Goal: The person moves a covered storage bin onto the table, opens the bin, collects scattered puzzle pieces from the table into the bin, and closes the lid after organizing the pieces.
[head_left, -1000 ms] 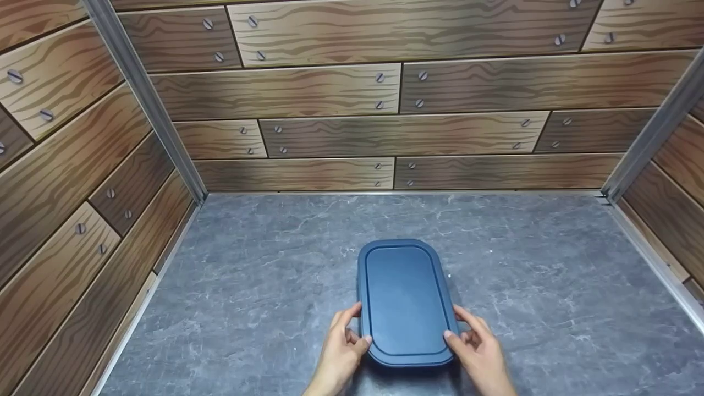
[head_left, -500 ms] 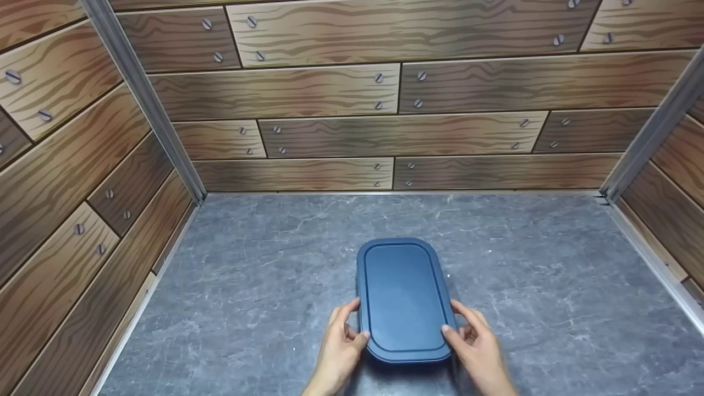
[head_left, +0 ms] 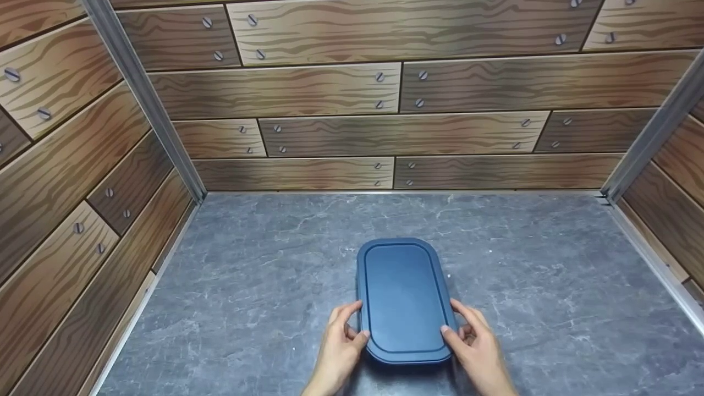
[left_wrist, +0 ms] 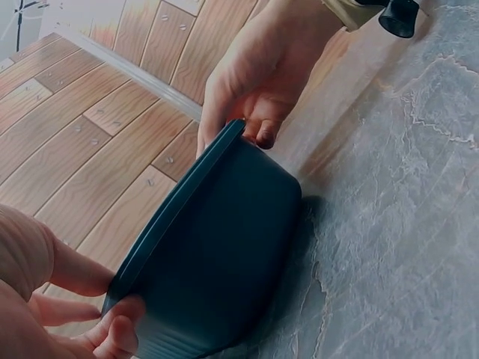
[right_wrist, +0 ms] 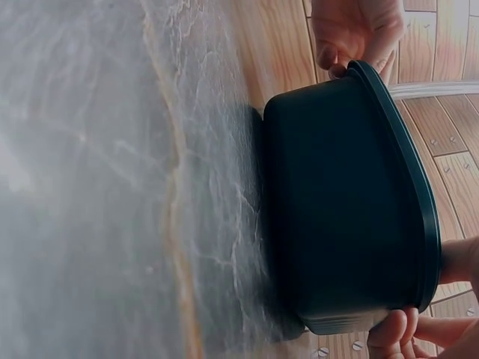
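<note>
A blue lidded food container [head_left: 407, 300], long and round-cornered, lies lengthwise at the front middle of the grey marbled surface in the head view. My left hand [head_left: 336, 347] holds its left edge near the front, thumb on the lid's rim and fingers at the side. On the opposite edge, my right hand [head_left: 479, 346] grips the rim in the same way. Both wrist views show the deep, smooth container wall [left_wrist: 217, 232] under the lid's lip, with fingers [right_wrist: 389, 329] below that lip. The lid [right_wrist: 408, 168] sits on the container; its inside is hidden.
Wood-plank-patterned panels [head_left: 330, 88] form the back and side walls, joined by metal corner strips [head_left: 146, 99]. The marbled surface [head_left: 264, 264] spreads around the container to the walls. A small black object [left_wrist: 399, 18] shows by the far wrist in the left wrist view.
The near end of the container and both hands have shifted very slightly away from me since a second ago. Both grips look the same.
</note>
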The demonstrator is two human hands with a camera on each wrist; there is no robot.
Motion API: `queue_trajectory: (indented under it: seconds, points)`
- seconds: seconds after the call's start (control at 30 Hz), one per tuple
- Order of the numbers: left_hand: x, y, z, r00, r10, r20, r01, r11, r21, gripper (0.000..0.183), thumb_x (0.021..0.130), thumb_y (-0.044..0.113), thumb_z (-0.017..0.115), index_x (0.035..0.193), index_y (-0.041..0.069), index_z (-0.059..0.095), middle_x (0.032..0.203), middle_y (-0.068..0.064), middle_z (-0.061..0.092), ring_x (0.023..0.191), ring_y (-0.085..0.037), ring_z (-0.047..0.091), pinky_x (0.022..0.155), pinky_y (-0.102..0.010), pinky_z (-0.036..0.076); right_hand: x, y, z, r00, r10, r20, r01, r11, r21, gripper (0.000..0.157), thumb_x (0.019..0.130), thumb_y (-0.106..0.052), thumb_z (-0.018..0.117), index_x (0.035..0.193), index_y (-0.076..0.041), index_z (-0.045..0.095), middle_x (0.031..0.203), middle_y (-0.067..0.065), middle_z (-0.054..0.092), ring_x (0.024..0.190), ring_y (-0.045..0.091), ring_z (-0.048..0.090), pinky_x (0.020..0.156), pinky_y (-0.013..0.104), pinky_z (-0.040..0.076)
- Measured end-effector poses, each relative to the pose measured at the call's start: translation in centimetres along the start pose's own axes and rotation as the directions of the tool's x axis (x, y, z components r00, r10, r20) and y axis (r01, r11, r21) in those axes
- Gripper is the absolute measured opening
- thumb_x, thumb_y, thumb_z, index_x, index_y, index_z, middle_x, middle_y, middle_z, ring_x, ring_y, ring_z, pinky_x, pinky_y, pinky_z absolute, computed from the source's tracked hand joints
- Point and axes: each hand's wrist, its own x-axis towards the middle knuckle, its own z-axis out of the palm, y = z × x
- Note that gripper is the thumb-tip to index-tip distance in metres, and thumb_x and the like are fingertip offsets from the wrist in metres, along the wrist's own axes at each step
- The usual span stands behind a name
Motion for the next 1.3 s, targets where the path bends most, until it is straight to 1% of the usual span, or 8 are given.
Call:
queue_trajectory:
  seconds: [0.23, 0.5, 0.87, 1.07, 1.13, 1.2, 1.27, 1.3]
  points:
    - [-0.1, -0.1, 0.0, 1.0, -0.008, 0.01, 0.008, 1.0, -0.023, 0.055, 0.081, -0.009, 0.067, 0.134, -0.005, 0.055, 0.131, -0.013, 0.051, 0.066, -0.01, 0.049, 0.058, -0.022, 0.046, -0.3, -0.1, -0.1, 1.0, -0.007, -0.002, 0.007, 1.0, 0.007, 0.056, 0.089, -0.011, 0.073, 0.141, -0.006, 0.053, 0.128, 0.01, 0.052, 0.07, 0.011, 0.046, 0.052, 0.023, 0.043]
    - [-0.2, -0.2, 0.0, 0.999, -0.03, 0.009, 0.031, 0.999, -0.029, 0.056, 0.082, -0.007, 0.068, 0.136, -0.003, 0.054, 0.131, -0.011, 0.05, 0.067, -0.01, 0.049, 0.056, -0.022, 0.046, -0.3, -0.1, 0.0, 1.0, 0.023, 0.015, -0.023, 0.999, -0.027, 0.056, 0.089, -0.015, 0.073, 0.142, -0.008, 0.053, 0.126, 0.008, 0.052, 0.074, 0.013, 0.046, 0.056, 0.023, 0.043]
    - [0.2, -0.2, 0.1, 1.0, -0.025, -0.017, 0.025, 1.0, 0.011, 0.054, 0.082, -0.006, 0.068, 0.135, -0.003, 0.056, 0.127, -0.01, 0.053, 0.067, -0.01, 0.047, 0.057, -0.022, 0.044, -0.1, -0.1, 0.0, 0.998, -0.062, -0.007, 0.061, 0.997, -0.044, 0.052, 0.09, -0.01, 0.07, 0.139, -0.005, 0.055, 0.127, 0.008, 0.053, 0.074, 0.012, 0.048, 0.056, 0.023, 0.045]
    - [0.4, -0.2, 0.1, 0.999, -0.024, -0.028, 0.026, 0.996, 0.081, 0.052, 0.082, -0.004, 0.067, 0.133, -0.002, 0.058, 0.129, -0.009, 0.052, 0.068, -0.009, 0.048, 0.059, -0.023, 0.044, 0.2, -0.1, 0.0, 0.997, -0.081, 0.017, 0.082, 0.987, -0.137, 0.051, 0.093, -0.016, 0.069, 0.141, -0.008, 0.054, 0.131, 0.006, 0.052, 0.077, 0.015, 0.048, 0.062, 0.024, 0.045]
    - [0.5, -0.2, 0.2, 0.999, -0.011, -0.036, 0.015, 0.993, 0.12, 0.051, 0.084, -0.001, 0.066, 0.133, 0.001, 0.058, 0.132, -0.008, 0.05, 0.074, -0.01, 0.051, 0.063, -0.025, 0.045, 0.4, -0.2, -0.1, 0.993, -0.117, 0.013, 0.118, 0.977, -0.178, 0.051, 0.093, -0.017, 0.068, 0.141, -0.008, 0.054, 0.133, 0.006, 0.052, 0.083, 0.015, 0.05, 0.067, 0.027, 0.046]
    - [0.6, -0.1, 0.4, 0.999, 0.019, -0.036, -0.012, 0.984, 0.178, 0.049, 0.086, 0.003, 0.065, 0.135, 0.004, 0.057, 0.138, -0.007, 0.046, 0.089, -0.015, 0.056, 0.073, -0.03, 0.049, 0.7, -0.2, -0.1, 0.983, -0.184, 0.003, 0.18, 0.957, -0.228, 0.051, 0.092, -0.016, 0.069, 0.14, -0.007, 0.055, 0.135, 0.008, 0.052, 0.097, 0.018, 0.052, 0.08, 0.033, 0.047]
    - [0.7, -0.2, 0.6, 0.997, 0.076, -0.026, -0.066, 0.958, 0.278, 0.049, 0.088, 0.007, 0.064, 0.136, 0.006, 0.056, 0.145, -0.008, 0.041, 0.109, -0.022, 0.055, 0.086, -0.038, 0.049, 1.0, -0.3, 0.0, 0.966, -0.259, 0.009, 0.251, 0.927, -0.279, 0.051, 0.092, -0.017, 0.069, 0.14, -0.007, 0.055, 0.139, 0.011, 0.052, 0.113, 0.024, 0.051, 0.093, 0.043, 0.043]
    - [0.7, -0.2, 0.6, 0.994, 0.109, -0.012, -0.099, 0.937, 0.336, 0.048, 0.09, 0.009, 0.063, 0.137, 0.006, 0.056, 0.149, -0.008, 0.037, 0.119, -0.026, 0.051, 0.093, -0.043, 0.047, 1.2, -0.3, 0.0, 0.956, -0.292, 0.018, 0.283, 0.911, -0.301, 0.051, 0.092, -0.017, 0.069, 0.14, -0.006, 0.055, 0.141, 0.012, 0.051, 0.12, 0.028, 0.048, 0.098, 0.049, 0.04]
